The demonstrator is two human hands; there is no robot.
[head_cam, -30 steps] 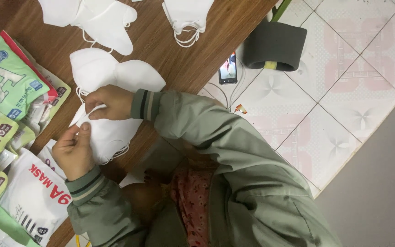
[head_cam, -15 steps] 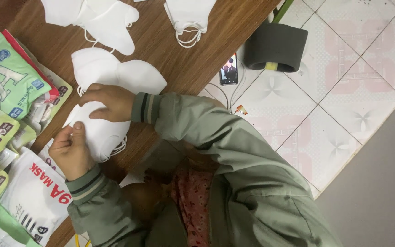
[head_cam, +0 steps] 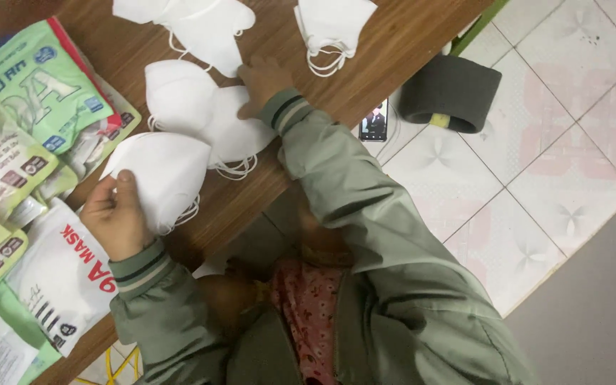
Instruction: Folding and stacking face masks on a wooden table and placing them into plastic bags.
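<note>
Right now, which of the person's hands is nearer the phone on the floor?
Right. The right hand lies on the table a little way from the phone; the left hand, holding a white mask, is farther across the table.

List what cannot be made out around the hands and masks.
Head view:
- Left hand: fingertips behind the held white mask.
- Right hand: grip hidden by its own back, over the mask pile.
- Green packets: cut by the left edge.
- Phone: screen too small.
</note>
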